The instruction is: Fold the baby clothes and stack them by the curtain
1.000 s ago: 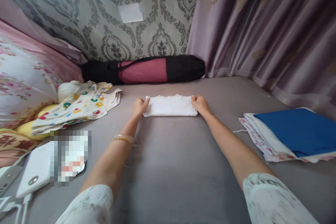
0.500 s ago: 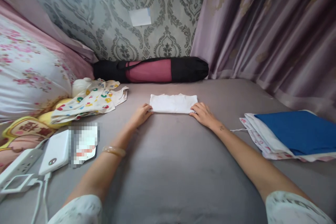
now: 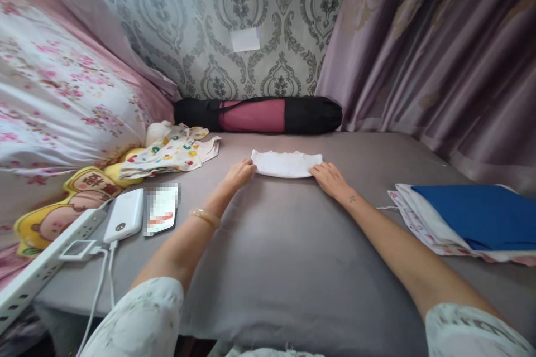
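A folded white cloth (image 3: 287,164) stretches between my two hands above the grey sheet, its near edge sagging slightly in the middle. My left hand (image 3: 242,173) is closed on the cloth's left near corner. At the opposite corner, my right hand (image 3: 330,178) pinches the same edge between thumb and fingers. The cloth is folded into a narrow rectangle; its exact kind cannot be made out. A bangle (image 3: 204,216) circles my left wrist.
On the left lie a patterned small garment (image 3: 167,155), a yellow plush toy (image 3: 46,227), a white power bank (image 3: 124,215), a phone-like object (image 3: 161,209) and a power strip (image 3: 52,256). Folded fabrics with blue cloth (image 3: 477,216) lie right. A black-and-pink long bag (image 3: 251,116) rests at the wall.
The cloth's near edge, flat before, now looks lifted and bowed between my hands. The camera view has shifted left, so the scene sits farther right.
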`<move>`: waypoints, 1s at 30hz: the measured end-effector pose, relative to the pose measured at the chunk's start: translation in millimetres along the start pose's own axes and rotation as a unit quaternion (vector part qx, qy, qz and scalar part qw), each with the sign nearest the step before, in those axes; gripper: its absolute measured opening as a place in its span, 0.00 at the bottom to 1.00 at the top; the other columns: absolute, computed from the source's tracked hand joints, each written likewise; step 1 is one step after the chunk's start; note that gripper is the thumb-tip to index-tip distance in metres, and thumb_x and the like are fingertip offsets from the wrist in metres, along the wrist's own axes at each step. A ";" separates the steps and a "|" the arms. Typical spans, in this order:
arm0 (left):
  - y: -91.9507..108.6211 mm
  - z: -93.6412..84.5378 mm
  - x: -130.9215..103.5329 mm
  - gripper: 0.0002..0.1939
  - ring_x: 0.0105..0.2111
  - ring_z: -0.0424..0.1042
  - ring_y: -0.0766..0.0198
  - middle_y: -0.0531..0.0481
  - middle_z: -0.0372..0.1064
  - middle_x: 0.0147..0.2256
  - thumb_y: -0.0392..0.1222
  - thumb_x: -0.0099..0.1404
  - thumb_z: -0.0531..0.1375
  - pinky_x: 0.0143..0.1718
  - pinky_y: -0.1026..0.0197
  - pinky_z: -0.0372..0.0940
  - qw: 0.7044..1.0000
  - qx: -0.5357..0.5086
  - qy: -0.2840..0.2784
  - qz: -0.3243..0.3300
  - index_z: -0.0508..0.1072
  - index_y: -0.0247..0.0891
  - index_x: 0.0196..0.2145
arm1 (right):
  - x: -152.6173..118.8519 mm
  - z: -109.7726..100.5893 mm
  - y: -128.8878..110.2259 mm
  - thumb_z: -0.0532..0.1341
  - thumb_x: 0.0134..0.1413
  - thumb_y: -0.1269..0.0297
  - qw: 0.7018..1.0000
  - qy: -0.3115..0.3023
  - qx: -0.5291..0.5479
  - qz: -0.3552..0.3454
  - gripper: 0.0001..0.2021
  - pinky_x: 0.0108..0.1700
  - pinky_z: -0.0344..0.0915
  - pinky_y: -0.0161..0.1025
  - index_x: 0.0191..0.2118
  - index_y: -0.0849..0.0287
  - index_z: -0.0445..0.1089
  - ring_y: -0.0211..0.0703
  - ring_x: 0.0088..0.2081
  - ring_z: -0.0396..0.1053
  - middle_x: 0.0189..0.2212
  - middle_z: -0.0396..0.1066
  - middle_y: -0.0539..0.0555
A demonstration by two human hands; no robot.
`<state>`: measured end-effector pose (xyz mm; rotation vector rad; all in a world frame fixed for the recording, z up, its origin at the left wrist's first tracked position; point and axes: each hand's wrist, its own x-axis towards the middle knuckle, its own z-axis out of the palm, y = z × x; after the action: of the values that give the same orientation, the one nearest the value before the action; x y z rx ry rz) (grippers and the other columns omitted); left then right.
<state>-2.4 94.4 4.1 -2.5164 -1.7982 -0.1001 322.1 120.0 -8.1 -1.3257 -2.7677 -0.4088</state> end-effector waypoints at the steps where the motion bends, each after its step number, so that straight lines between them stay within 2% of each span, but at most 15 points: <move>1: -0.2 -2.3 -4.2 0.15 0.49 0.67 0.55 0.41 0.69 0.44 0.31 0.65 0.49 0.47 0.57 0.64 1.000 0.002 0.008 0.006 0.75 0.39 0.40 | -3.2 -3.0 -0.9 0.48 0.65 0.73 1.000 0.006 -0.001 -0.002 0.16 0.45 0.53 0.42 0.45 0.59 0.72 0.50 0.46 0.64 0.44 0.73 0.60; 7: 1.1 -5.2 -43.7 0.16 0.46 0.68 0.56 0.42 0.69 0.43 0.33 0.65 0.49 0.44 0.59 0.65 0.997 -0.016 0.029 0.072 0.75 0.40 0.40 | -43.8 -21.2 -18.6 0.50 0.62 0.75 0.999 0.027 0.006 -0.029 0.15 0.45 0.53 0.42 0.43 0.59 0.73 0.49 0.44 0.64 0.42 0.73 0.59; 10: 7.6 -0.1 -60.9 0.17 0.46 0.69 0.57 0.43 0.68 0.45 0.31 0.62 0.50 0.47 0.59 0.65 0.996 -0.051 0.028 0.063 0.74 0.40 0.43 | -61.2 -23.0 -28.8 0.50 0.62 0.75 0.999 0.012 0.021 -0.034 0.15 0.46 0.55 0.42 0.44 0.59 0.73 0.49 0.45 0.65 0.42 0.74 0.60; 13: 15.9 5.9 -71.4 0.19 0.48 0.70 0.56 0.43 0.66 0.50 0.33 0.59 0.53 0.49 0.58 0.65 0.995 -0.084 0.029 0.036 0.73 0.41 0.48 | -70.2 -16.6 -32.7 0.49 0.62 0.75 0.998 0.022 0.052 -0.022 0.18 0.48 0.58 0.43 0.49 0.60 0.72 0.50 0.49 0.66 0.49 0.72 0.61; 15: 19.7 9.1 -75.0 0.19 0.49 0.69 0.55 0.43 0.63 0.54 0.38 0.61 0.54 0.48 0.57 0.66 0.995 -0.086 0.038 0.022 0.71 0.43 0.50 | -73.2 -9.8 -32.1 0.49 0.61 0.77 0.996 0.037 0.074 -0.017 0.21 0.52 0.59 0.44 0.55 0.60 0.69 0.50 0.54 0.64 0.54 0.69 0.61; 17: 20.8 11.5 -76.5 0.18 0.50 0.69 0.54 0.43 0.62 0.57 0.41 0.65 0.52 0.47 0.56 0.66 0.997 -0.069 0.041 0.020 0.71 0.43 0.51 | -75.4 -2.8 -30.5 0.48 0.58 0.79 0.995 0.037 0.090 -0.017 0.25 0.57 0.58 0.45 0.58 0.61 0.67 0.50 0.59 0.62 0.58 0.66 0.62; 21: 17.2 15.4 -77.1 0.19 0.50 0.69 0.55 0.43 0.70 0.51 0.39 0.70 0.45 0.47 0.57 0.65 0.999 -0.046 0.011 0.019 0.72 0.43 0.50 | -81.2 6.3 -27.9 0.47 0.55 0.83 0.993 0.017 0.118 -0.005 0.30 0.63 0.55 0.49 0.62 0.61 0.64 0.48 0.62 0.59 0.61 0.62 0.62; 26: 9.4 13.3 -77.9 0.21 0.50 0.68 0.55 0.44 0.73 0.49 0.31 0.63 0.50 0.51 0.55 0.62 0.998 -0.052 0.012 0.028 0.74 0.44 0.48 | -83.0 2.3 -24.4 0.49 0.50 0.82 0.988 -0.022 0.151 0.012 0.33 0.65 0.53 0.52 0.63 0.58 0.62 0.47 0.64 0.56 0.64 0.59 0.59; 28: 10.7 8.5 -74.9 0.22 0.51 0.67 0.53 0.45 0.73 0.49 0.29 0.59 0.51 0.52 0.53 0.61 0.999 -0.040 0.009 0.033 0.75 0.43 0.47 | -75.2 -3.9 -25.7 0.51 0.50 0.79 0.983 -0.040 0.177 0.031 0.31 0.65 0.52 0.51 0.61 0.58 0.65 0.47 0.64 0.57 0.63 0.60 0.59; 30: 18.4 3.9 -66.9 0.22 0.53 0.67 0.52 0.45 0.73 0.50 0.29 0.59 0.51 0.53 0.52 0.61 0.999 -0.038 0.015 0.016 0.75 0.41 0.47 | -60.8 -10.6 -32.3 0.50 0.53 0.76 0.976 -0.029 0.209 0.055 0.28 0.65 0.52 0.48 0.60 0.60 0.67 0.45 0.63 0.58 0.62 0.62 0.58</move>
<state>-6.5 25.7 -5.2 -2.5790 -1.7736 -0.2077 334.8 51.8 -14.2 -1.3828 -2.6042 0.2116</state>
